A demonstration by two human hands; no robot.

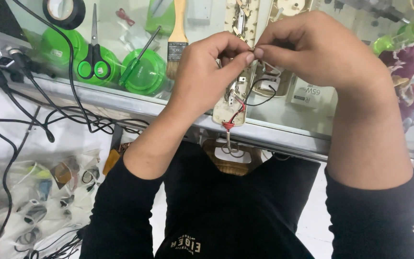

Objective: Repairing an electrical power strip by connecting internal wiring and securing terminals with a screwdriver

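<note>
Under the glass counter top (120, 98), two round green lidded tubs (144, 72) sit side by side; the lids are on and I cannot see what is in them. A pair of green-handled scissors (93, 57) and a slim green-handled screwdriver (140, 57) lie above them. Lower left, clear plastic bags (39, 192) hold coiled cables and small plugs, too jumbled to tell apart. Directly below the counter edge a woven basket (231, 160) shows with something white inside, mostly hidden by the counter and the person's dark shirt.

Both hands meet above an opened cream-coloured power strip (233, 103) lying lengthwise on the glass, its end reaching the near edge. The left hand (207, 76) is curled nearly closed, thumb and forefinger pinched on a tiny metal piece (253, 49). The right hand (312, 48) is pinched on the same spot from the other side, its fingertips touching the left's. What the piece is I cannot make out; the fingers cover almost all of it. A thin black wire (259, 96) loops down from under the hands to the strip, and a red wire (235, 115) runs to its near end, where a pale cord (227, 139) hangs off the edge.

The hands hide the strip's middle, and its far end is cut off at the top. A paintbrush (178, 43), a roll of black tape (63, 12) and a white boxed item (310, 93) lie around it. Black cables (63, 112) trail off to the left.
</note>
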